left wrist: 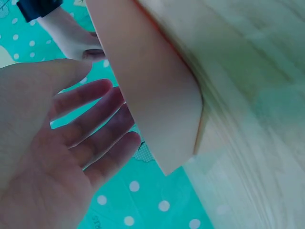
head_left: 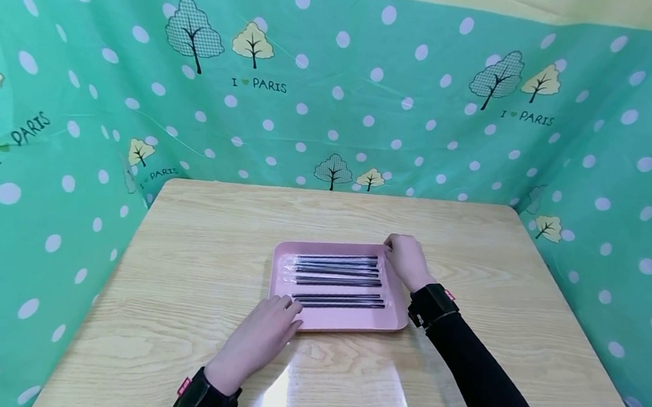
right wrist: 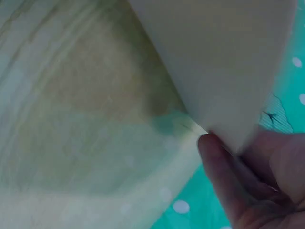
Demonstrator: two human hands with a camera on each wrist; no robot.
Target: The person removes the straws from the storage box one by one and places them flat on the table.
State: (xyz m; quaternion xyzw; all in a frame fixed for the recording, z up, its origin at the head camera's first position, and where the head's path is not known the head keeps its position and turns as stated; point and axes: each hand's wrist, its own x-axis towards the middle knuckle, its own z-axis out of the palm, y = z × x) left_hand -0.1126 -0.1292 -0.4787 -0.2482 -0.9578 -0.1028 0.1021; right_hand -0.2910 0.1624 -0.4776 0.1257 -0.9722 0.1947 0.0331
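Note:
A shallow pink tray lies on the table, holding several thin dark sticks in rows. The farther rows seem to lie in clear plastic wrapping. My right hand grips the tray's far right corner; in the right wrist view the thumb and fingers of this hand pinch that corner. At the near left edge, my left hand has its fingers over the rim and sticks' ends. The left wrist view shows this hand with spread, loosely bent fingers beside the tray's side wall.
The tray is on a light wood-grain table, whose near part shows bright glare. A green dotted curtain with trees printed on it encloses the back and both sides.

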